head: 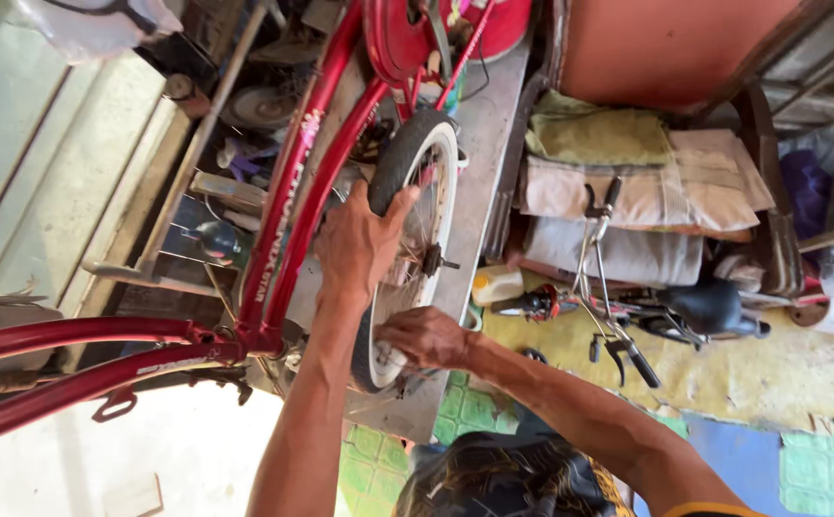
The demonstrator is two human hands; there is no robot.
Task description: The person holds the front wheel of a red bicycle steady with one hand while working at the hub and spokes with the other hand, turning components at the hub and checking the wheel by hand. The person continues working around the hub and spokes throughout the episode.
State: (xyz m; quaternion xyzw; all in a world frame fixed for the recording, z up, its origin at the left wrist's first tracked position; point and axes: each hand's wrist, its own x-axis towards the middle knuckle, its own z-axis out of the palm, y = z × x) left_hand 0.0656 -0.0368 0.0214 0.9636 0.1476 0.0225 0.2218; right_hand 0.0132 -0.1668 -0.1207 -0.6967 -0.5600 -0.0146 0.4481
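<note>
A red bicycle frame (288, 206) stands in front of me with a small white-walled wheel (423, 163) in it. My left hand (359, 244) grips the black tyre on the wheel's near side, fingers wrapped over the tread. My right hand (426, 337) is closed on a white cloth (385, 356) pressed against the white sidewall at the lower end of the wheel. The axle nut (434, 259) shows between both hands. A red chain guard (400, 36) sits at the top.
A grey metal bench (479, 134) runs under the wheel. Folded cloths (627, 182) are stacked to the right. A small black bicycle (646, 311) lies on the yellow and green floor beside a white plastic bottle (498, 284). Tool clutter fills the shelf at left (235, 115).
</note>
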